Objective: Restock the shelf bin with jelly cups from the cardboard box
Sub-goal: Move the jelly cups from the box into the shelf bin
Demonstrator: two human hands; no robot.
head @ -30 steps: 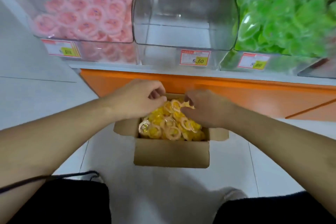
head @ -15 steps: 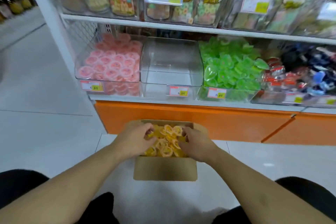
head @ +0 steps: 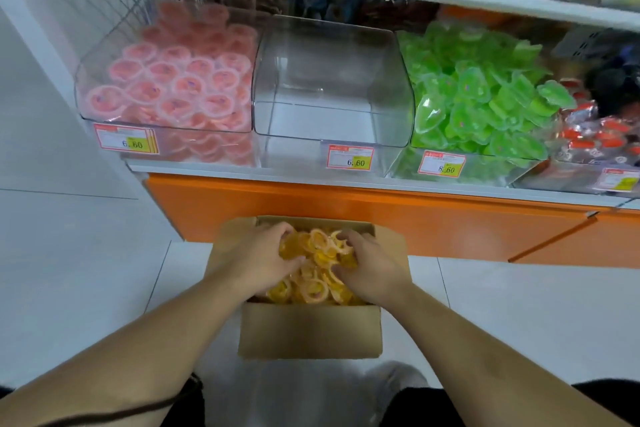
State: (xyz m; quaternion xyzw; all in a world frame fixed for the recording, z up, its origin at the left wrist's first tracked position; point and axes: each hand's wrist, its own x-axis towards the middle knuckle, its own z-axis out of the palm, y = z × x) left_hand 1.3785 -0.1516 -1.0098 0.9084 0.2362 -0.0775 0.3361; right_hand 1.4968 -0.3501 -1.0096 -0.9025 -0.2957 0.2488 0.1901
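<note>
Hands, left (head: pixel 258 258) and right (head: pixel 372 269), curl (fingers buried) round jelly cups (head: pixel 317 282).

A shop: price tags (head: pixel 350 159) on candy bins (head: pixel 332 87)

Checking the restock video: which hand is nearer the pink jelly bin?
Left. The left hand is in the cardboard box, below the pink jelly bin and to its right; the right hand lies farther right.

My left hand (head: pixel 263 258) and right hand (head: pixel 372 269) bury their fingertips among the yellow jelly cups (head: pixel 317 274), so I cannot judge their grip. Small print on the red-bordered price tag (head: pixel 351 158) stays unreadable.
</note>
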